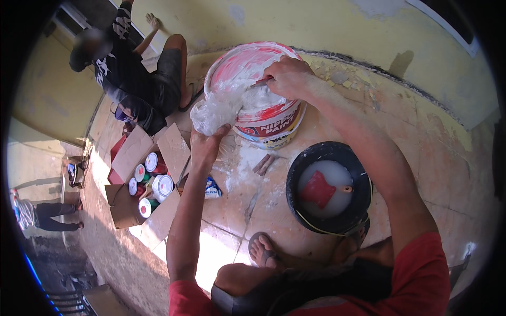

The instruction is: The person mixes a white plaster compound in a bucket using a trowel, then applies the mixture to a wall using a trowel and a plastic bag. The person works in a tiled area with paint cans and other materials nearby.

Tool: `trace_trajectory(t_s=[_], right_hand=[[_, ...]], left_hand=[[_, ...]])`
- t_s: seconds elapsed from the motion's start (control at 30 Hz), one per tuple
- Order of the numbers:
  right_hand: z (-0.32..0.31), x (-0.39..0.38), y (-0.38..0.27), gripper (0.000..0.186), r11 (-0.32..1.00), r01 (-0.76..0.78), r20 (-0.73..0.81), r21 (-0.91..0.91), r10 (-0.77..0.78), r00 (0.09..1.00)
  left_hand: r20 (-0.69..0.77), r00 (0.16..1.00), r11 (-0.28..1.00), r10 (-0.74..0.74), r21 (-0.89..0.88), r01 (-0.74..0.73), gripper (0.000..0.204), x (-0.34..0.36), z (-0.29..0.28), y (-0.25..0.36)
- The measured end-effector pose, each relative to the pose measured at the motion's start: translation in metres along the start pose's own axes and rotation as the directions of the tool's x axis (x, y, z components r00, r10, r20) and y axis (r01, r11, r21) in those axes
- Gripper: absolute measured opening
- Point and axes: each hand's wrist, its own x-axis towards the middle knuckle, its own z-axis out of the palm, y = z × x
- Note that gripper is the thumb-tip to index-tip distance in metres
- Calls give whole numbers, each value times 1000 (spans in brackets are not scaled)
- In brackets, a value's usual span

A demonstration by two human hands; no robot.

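Note:
A big white and red paint bucket (274, 124) stands on the floor in front of me, full of white paste. A clear plastic bag (217, 108) holding white powder or paste hangs over the bucket's left rim. My left hand (206, 145) grips the bag from below. My right hand (287, 76) reaches into the bucket from the right, fingers closed on a thin reddish tool handle (261, 81) that sticks into the paste.
A black bucket (328, 187) with milky water and a red scoop (318, 189) sits right of my foot (262, 250). An open cardboard box (142, 181) of small paint cans lies to the left. Another person (132, 68) crouches beyond it by the yellow wall.

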Motion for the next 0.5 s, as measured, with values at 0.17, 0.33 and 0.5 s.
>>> trace_trajectory(t_s=[0.17, 0.33, 0.5], right_hand=[[5, 5, 3, 37, 1000, 3, 17, 14, -3, 1000], [3, 1, -2, 36, 1000, 9, 10, 19, -9, 1000], [5, 3, 3, 35, 1000, 24, 2, -9, -24, 1000]], left_hand=[[-101, 989, 976, 106, 203, -84, 51, 7, 9, -2], [-197, 948, 967, 248, 103, -232, 39, 19, 2, -9], [-200, 941, 960, 275, 9, -278, 34, 29, 4, 11]])
